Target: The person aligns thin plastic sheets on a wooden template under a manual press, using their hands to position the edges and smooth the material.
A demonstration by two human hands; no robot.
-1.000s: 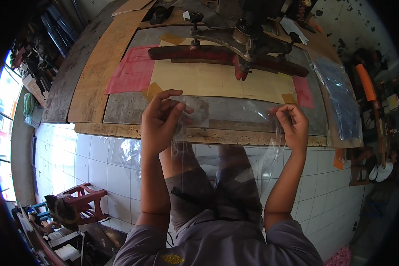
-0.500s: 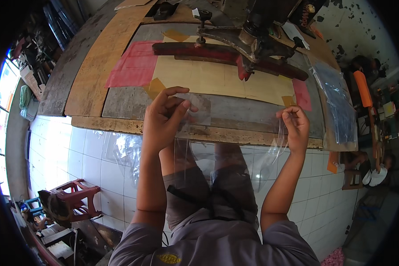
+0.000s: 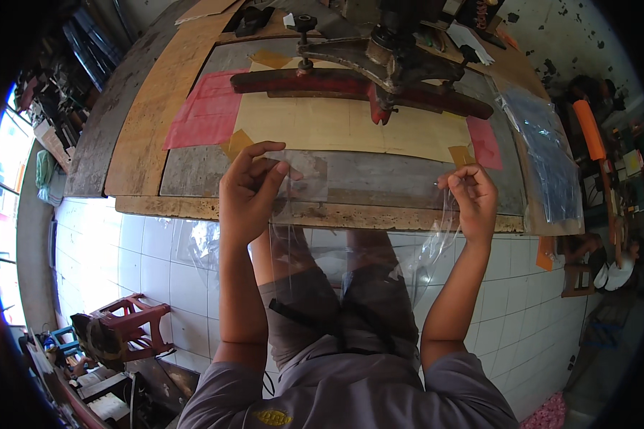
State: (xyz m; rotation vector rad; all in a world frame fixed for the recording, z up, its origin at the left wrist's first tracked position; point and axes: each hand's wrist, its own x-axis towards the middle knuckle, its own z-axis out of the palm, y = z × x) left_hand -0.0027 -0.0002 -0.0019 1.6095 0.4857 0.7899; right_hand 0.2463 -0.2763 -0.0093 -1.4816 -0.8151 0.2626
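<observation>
A clear, see-through plastic sheet (image 3: 310,182) is stretched between my two hands over the near edge of the table and hangs down in front of my legs. My left hand (image 3: 252,191) pinches its left side between thumb and fingers. At the other side my right hand (image 3: 472,199) is closed on the sheet, thumb against fingers. Beyond the hands lies a yellow sheet (image 3: 315,129) with brown tape at its corners and pink pieces (image 3: 206,107) at its ends. A dark red press bar (image 3: 322,84) on a metal bracket stands over it.
Stacked clear plastic sheets (image 3: 544,161) lie on the table's right side. Loose clear plastic (image 3: 202,239) hangs below the front edge at left. A red stool (image 3: 137,322) stands on the tiled floor (image 3: 147,250). Another person (image 3: 612,272) is at the far right.
My view has shifted slightly, so the table and press sit a little differently in it. Both hands keep hold of the plastic sheet, with little movement.
</observation>
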